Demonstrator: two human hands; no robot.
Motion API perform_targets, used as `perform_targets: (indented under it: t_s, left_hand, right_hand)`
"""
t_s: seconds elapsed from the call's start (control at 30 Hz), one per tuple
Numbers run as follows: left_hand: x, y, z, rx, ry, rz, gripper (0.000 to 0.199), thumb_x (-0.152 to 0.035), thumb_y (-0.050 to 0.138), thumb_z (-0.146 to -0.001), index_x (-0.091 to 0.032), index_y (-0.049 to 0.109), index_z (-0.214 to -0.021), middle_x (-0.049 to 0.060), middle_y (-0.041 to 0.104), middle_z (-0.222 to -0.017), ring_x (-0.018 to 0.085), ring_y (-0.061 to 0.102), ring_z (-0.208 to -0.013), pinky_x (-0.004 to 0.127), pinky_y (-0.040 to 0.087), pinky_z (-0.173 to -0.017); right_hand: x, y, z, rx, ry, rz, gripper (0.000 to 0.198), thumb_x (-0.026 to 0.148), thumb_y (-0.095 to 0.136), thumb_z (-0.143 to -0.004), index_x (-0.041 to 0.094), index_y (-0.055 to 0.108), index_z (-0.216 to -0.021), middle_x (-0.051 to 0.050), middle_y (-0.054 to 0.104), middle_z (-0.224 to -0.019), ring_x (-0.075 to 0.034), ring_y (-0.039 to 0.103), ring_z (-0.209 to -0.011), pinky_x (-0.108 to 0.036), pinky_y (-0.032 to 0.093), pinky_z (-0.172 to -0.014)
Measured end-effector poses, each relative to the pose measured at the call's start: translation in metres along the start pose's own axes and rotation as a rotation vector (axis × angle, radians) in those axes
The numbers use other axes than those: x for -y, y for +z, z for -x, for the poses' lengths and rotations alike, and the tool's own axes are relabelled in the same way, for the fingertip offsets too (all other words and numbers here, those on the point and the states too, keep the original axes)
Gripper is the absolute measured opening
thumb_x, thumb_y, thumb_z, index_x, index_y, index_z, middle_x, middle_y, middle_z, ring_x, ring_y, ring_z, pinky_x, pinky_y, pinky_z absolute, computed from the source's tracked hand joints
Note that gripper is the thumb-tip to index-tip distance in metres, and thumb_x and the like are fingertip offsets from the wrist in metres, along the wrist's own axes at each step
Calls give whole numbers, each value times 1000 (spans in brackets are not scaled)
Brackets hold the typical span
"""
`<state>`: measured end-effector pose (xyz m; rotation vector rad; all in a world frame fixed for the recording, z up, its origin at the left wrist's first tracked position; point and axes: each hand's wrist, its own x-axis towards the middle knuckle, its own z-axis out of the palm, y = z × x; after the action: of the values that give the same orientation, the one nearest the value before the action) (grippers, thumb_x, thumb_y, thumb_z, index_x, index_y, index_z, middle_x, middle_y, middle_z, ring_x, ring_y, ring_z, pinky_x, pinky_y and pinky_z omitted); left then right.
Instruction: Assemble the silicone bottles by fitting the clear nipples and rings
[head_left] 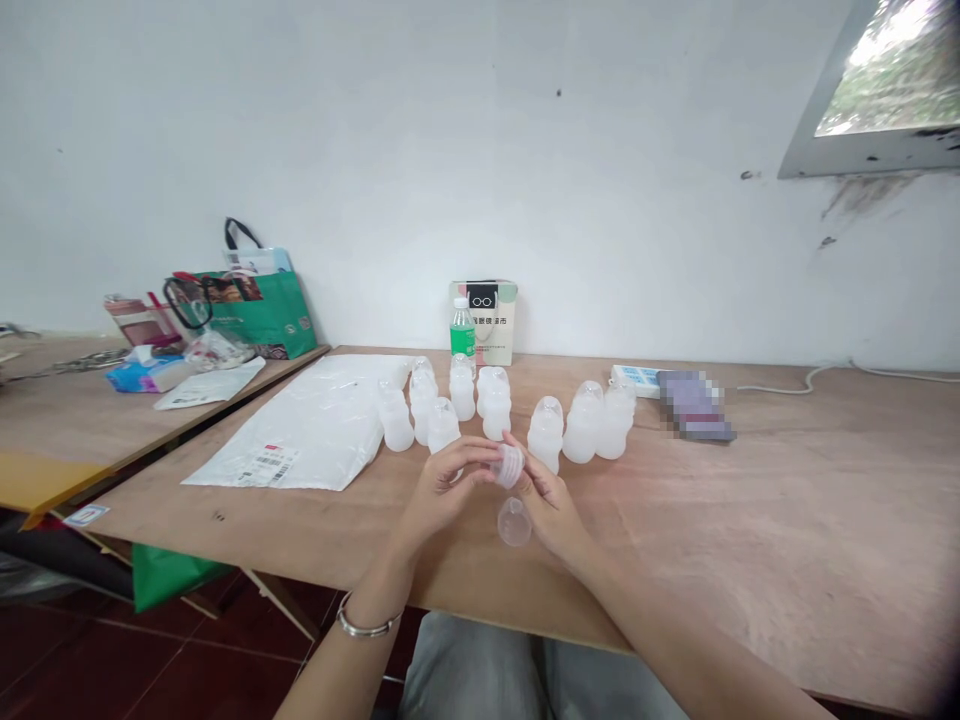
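Observation:
My left hand [457,478] and my right hand [546,492] meet above the table, fingers closed around a small translucent ribbed bottle part [509,466]. It looks like a nipple collar, though my fingers hide some of it. Just below, a clear dome cap [514,522] lies on the wood. Beyond my hands stand several frosted white baby bottles with clear domed tops. One bottle [442,428] is close behind my left hand, and another bottle [545,436] stands behind my right hand. Further right is a pair of bottles [585,424] side by side.
A white plastic mailer [322,410] covers the table's left side. At the back are a green-labelled drink bottle [462,330] and a paper bag [499,330]. A blurred purple package [694,405] lies by a white power strip [634,380]. A green bag [277,310] stands on the adjoining table.

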<state>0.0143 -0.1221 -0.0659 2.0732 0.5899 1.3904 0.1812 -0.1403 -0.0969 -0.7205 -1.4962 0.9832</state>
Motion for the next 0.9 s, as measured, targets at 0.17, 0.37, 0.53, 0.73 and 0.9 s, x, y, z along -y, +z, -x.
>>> perform_targets:
  t_s: [0.17,0.37,0.53,0.73,0.9]
  left_hand:
    - [0,3,-1,-51,56,-148,12,-20,60,-86,-20,69,-93,7,69,-99,18,65,-94,34,52,-84]
    - [-4,4,2,-15,18,-153,10,-19,57,-87,-19,68,-89,8,67,-100,18,65,-94,33,53,-82]
    - [-3,2,4,-135,56,-213,12,-20,57,-87,-20,68,-85,7,62,-102,18,61,-99,34,50,-85]
    - [0,4,6,-157,100,-148,10,-21,55,-88,-19,63,-84,4,64,-81,15,62,-79,29,49,-71]
    - [-1,4,4,-232,-19,-93,16,-28,54,-89,-18,61,-78,1,60,-73,13,57,-70,27,46,-69]
  right_hand:
    - [-4,3,2,20,118,-225,54,59,42,-90,29,51,-134,-7,52,-139,-25,56,-120,-44,52,-94]
    - [6,4,1,-12,-10,-140,45,43,65,-82,28,56,-124,-7,62,-123,-20,59,-112,-37,51,-94]
    - [7,7,-4,-42,-70,-175,31,33,67,-80,28,56,-108,-1,65,-93,-15,66,-87,-29,55,-76]
    - [7,7,-5,-52,-96,-128,31,34,69,-77,26,57,-104,0,62,-86,-14,62,-75,-28,53,-67]
    - [12,4,-4,28,-99,-139,32,33,69,-77,26,58,-107,-2,65,-90,-16,64,-83,-31,54,-74]
